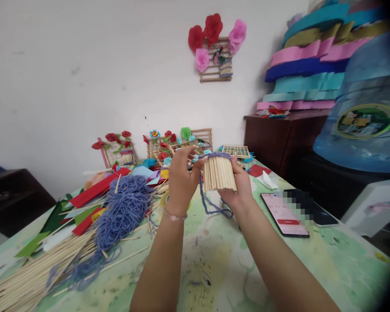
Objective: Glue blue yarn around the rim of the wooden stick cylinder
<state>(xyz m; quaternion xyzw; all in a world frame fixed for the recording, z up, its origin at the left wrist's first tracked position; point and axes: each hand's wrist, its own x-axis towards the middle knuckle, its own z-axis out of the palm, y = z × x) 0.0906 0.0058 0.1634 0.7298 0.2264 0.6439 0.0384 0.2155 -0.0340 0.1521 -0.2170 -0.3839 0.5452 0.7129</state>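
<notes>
right hand [238, 186] fingers gripping stick bundle [219, 173], sticks standing upright | left hand [181, 175] fingers pinching purple yarn [214, 155] at bundle top, just left

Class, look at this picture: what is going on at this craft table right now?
A person holds up a small panel of wooden sticks above the table. The right hand grips the panel from behind, while the left hand pinches purple yarn running along the panel's top edge; a loose tail of it hangs down between the wrists. To the left lie a heap of the same yarn and long bamboo skewers. Two phones lie to the right.
</notes>
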